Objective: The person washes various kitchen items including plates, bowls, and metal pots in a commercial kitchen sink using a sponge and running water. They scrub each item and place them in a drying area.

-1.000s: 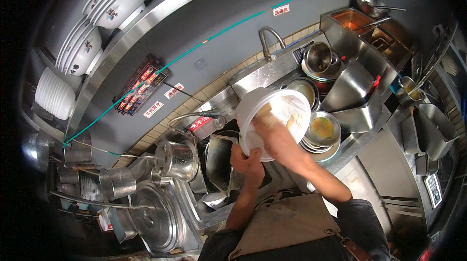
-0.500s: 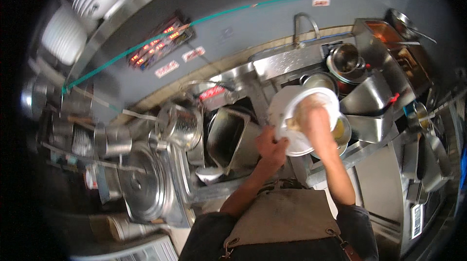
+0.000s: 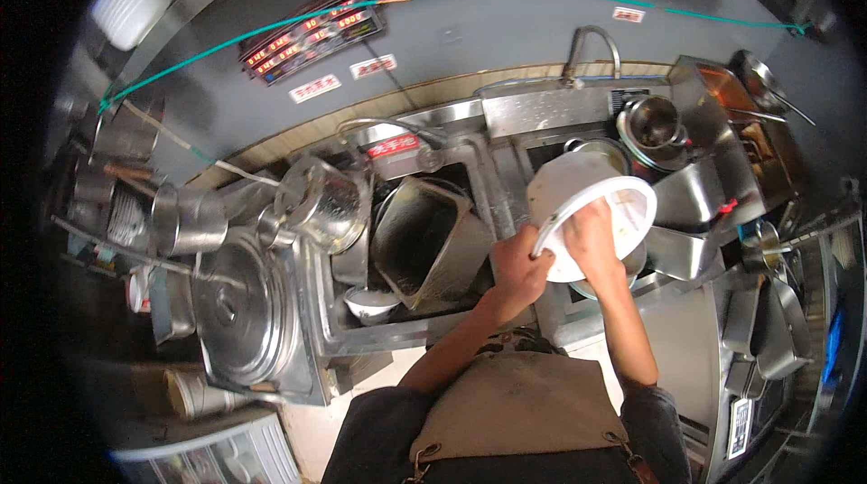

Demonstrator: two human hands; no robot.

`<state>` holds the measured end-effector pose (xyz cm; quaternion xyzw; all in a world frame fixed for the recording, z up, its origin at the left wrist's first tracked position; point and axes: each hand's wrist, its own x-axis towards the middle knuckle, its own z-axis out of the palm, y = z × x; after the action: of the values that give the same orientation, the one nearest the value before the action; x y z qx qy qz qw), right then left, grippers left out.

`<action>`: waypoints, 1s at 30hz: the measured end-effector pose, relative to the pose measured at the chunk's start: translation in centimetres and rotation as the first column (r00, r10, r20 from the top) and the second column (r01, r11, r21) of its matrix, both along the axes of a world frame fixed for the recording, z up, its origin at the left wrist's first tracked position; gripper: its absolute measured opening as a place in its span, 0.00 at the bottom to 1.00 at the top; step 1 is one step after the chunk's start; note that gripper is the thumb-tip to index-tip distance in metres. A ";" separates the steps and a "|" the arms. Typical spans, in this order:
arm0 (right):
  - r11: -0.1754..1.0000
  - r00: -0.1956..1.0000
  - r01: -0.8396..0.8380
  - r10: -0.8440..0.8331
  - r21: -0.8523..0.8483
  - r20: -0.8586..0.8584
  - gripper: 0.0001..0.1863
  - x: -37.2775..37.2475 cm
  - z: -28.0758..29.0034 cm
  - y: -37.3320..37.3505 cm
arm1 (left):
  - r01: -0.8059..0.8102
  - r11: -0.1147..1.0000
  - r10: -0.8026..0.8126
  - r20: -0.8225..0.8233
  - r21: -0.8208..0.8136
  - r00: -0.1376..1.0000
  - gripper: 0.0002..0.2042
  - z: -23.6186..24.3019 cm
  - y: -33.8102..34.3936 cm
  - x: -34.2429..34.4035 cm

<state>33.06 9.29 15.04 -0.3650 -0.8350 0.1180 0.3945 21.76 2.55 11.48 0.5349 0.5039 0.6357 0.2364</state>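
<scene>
A white plastic bucket (image 3: 562, 184) is tilted over the right-hand sink, its open mouth towards me. My left hand (image 3: 521, 265) is closed on the near left part of its rim, thumb over the edge. My right hand (image 3: 591, 236) reaches through the mouth to the inside, fingers curled. Whatever those fingers hold, if anything, is hidden by the hand. Small brownish specks show on the bucket's inner wall. Behind and below the bucket, a metal pot (image 3: 603, 153) and a bowl are partly covered by it.
The left sink holds a deep rectangular steel pan (image 3: 423, 240) and a white bowl (image 3: 370, 303). A steel pot (image 3: 323, 204) stands at its left. A curved faucet (image 3: 591, 37) rises behind the right sink. Steel pans (image 3: 688, 181) lie to the right, a large round lid (image 3: 239, 308) to the left.
The bucket has tipped, so its mouth faces more to the right and more of its outer side shows. My right hand has moved inside it; my left hand keeps the rim. The view has shifted slightly.
</scene>
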 end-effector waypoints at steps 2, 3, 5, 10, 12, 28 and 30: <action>0.992 0.980 0.064 -0.083 0.108 0.180 0.09 -0.4 0.7 1.3 | -0.050 0.999 0.050 -0.017 0.018 0.999 0.07 0.6 -0.4 -0.7; 0.989 0.948 0.141 -0.148 0.043 0.283 0.08 -0.6 0.6 1.5 | -0.084 0.995 0.086 -0.049 0.048 0.995 0.08 1.0 -0.5 -1.4; 0.972 0.905 0.212 -0.234 0.101 0.354 0.04 -1.0 -1.3 1.7 | -0.122 0.988 0.131 -0.087 0.099 0.988 0.08 1.1 -0.5 -2.0; 0.972 0.994 -0.038 0.060 -0.231 0.087 0.11 -4.1 -2.5 -2.2 | -0.201 0.974 0.206 -0.042 0.106 0.978 0.08 -0.6 -1.2 -3.1; 0.968 0.988 -0.152 0.147 -0.202 -0.040 0.11 -5.2 -0.9 -2.8 | -0.209 0.974 0.216 -0.066 0.092 0.974 0.08 -1.2 -1.3 -3.7; 0.986 0.984 0.084 -0.058 -0.146 0.170 0.08 -7.1 -0.4 -4.3 | -0.165 0.976 0.153 0.089 0.144 0.984 0.06 -1.0 -2.5 -7.9; 0.918 0.988 -0.136 0.097 -0.372 -0.122 0.09 -8.0 -0.3 -5.3 | -0.105 0.967 0.110 -0.011 0.233 0.994 0.07 -0.4 -2.4 -8.8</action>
<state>25.02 4.02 14.77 -0.3774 -0.7956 0.3186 0.3508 12.98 0.20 11.12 0.5384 0.4573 0.6955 0.1314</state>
